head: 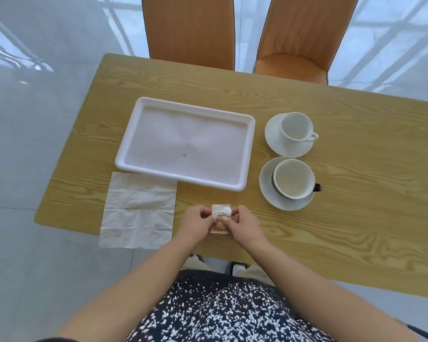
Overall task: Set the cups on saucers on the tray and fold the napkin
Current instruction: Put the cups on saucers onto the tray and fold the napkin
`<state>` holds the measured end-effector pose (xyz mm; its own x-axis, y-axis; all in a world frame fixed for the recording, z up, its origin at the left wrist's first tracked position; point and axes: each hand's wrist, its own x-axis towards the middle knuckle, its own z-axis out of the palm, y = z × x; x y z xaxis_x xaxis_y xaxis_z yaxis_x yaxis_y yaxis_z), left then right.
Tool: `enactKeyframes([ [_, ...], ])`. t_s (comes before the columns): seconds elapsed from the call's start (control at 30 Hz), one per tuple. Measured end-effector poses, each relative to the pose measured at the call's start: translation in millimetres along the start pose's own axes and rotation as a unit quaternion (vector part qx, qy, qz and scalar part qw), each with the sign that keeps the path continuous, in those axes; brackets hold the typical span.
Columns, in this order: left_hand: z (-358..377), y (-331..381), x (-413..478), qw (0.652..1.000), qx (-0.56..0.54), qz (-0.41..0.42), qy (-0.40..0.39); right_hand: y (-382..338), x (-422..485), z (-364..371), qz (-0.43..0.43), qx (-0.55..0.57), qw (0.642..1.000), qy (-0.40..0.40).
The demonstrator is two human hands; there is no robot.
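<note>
A white rectangular tray [131, 141] lies on the wooden table [344, 218]. To its right a white cup [295, 130] stands on a white saucer [272, 134]. Nearer me a second cup [293, 178] with a dark handle sits on another saucer [267, 191]. An unfolded white napkin [136, 213] lies flat in front of the tray's left end and overhangs the table's near edge. My left hand [195, 222] and my right hand [242, 224] both pinch a small wrapped biscuit packet [221, 217] just above the table, between the napkin and the near saucer.
Two orange chairs [190, 30] [299, 38] stand at the table's far side. The table's left edge runs close to the napkin and tray. Pale tiled floor surrounds the table.
</note>
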<state>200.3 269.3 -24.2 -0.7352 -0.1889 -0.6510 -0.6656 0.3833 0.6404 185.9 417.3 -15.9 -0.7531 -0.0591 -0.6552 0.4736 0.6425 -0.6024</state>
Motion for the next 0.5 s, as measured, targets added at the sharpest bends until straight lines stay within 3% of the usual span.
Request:
enactKeyframes([
  [0.2,-1,-11,4,0.992,0.113,0.055,0.024,6,3,12,0.039,0.005,0.999,0.021],
  [0.5,-3,-9,9,0.979,0.185,0.084,0.015,9,8,12,0.022,-0.139,0.990,0.026],
])
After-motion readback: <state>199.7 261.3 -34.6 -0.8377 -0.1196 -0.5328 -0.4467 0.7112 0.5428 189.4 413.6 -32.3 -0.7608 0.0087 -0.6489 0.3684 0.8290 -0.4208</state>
